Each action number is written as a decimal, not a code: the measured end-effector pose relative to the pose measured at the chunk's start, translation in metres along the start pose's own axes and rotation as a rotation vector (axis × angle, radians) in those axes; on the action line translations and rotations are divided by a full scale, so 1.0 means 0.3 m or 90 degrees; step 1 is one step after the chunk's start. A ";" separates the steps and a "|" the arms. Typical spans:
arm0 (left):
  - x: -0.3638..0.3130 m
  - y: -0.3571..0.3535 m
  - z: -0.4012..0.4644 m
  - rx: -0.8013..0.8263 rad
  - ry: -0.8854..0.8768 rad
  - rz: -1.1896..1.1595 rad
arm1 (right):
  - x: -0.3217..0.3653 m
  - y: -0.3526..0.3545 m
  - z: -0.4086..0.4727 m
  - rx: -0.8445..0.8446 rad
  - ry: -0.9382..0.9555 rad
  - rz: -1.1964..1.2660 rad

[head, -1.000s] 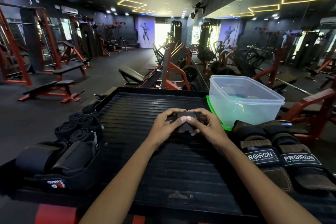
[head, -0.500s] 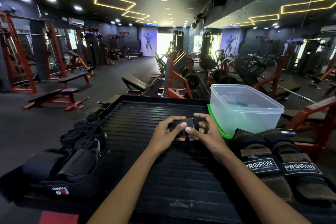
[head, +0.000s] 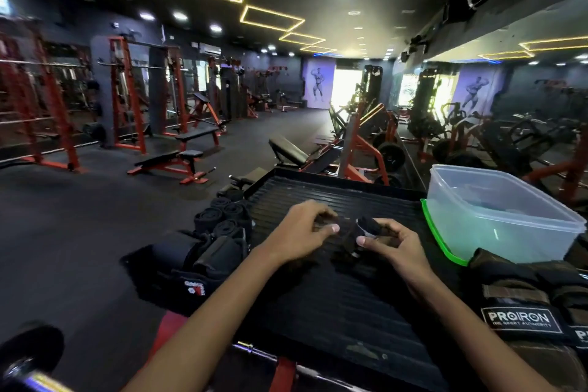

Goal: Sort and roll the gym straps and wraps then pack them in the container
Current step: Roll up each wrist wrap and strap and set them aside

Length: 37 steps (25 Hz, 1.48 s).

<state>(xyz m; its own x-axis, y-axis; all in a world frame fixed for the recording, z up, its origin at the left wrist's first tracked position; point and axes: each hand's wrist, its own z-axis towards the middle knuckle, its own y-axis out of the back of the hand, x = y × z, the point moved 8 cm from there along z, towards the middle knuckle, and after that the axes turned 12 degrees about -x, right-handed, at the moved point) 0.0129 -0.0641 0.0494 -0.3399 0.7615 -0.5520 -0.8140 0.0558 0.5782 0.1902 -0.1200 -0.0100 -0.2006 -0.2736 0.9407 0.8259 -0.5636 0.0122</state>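
Pinching black rolled wrap [head: 369, 229], right hand [head: 396, 247]; left hand [head: 302, 232] curled, contents unclear.

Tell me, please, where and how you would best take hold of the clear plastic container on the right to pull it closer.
Probably take the clear plastic container by its near-left rim corner, coming from the left with the right hand. The rim flares outward and gives fingers a lip; the box stands upright and open, and the PROIRON wraps crowd its near side.
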 end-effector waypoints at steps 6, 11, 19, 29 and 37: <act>0.184 0.348 -0.043 -0.050 0.012 0.184 | 0.020 -0.214 0.005 0.070 0.027 -0.098; 0.380 0.511 -0.085 -0.038 0.096 0.243 | 0.015 -0.457 0.066 0.087 0.056 -0.131; 0.535 0.508 0.003 0.066 0.135 0.205 | -0.040 -0.743 0.174 0.057 0.030 -0.227; 0.626 0.393 0.124 0.137 0.115 0.166 | -0.099 -0.879 0.192 0.187 0.016 -0.207; 0.605 0.346 0.157 0.123 0.059 0.153 | -0.124 -0.818 0.172 0.173 -0.075 -0.236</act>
<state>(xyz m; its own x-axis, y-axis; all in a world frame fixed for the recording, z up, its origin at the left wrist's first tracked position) -0.1109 0.1102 0.0376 -0.5607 0.7058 -0.4330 -0.6038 0.0093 0.7971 0.0221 0.0686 -0.0305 -0.4596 0.0067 0.8881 0.8211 -0.3778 0.4278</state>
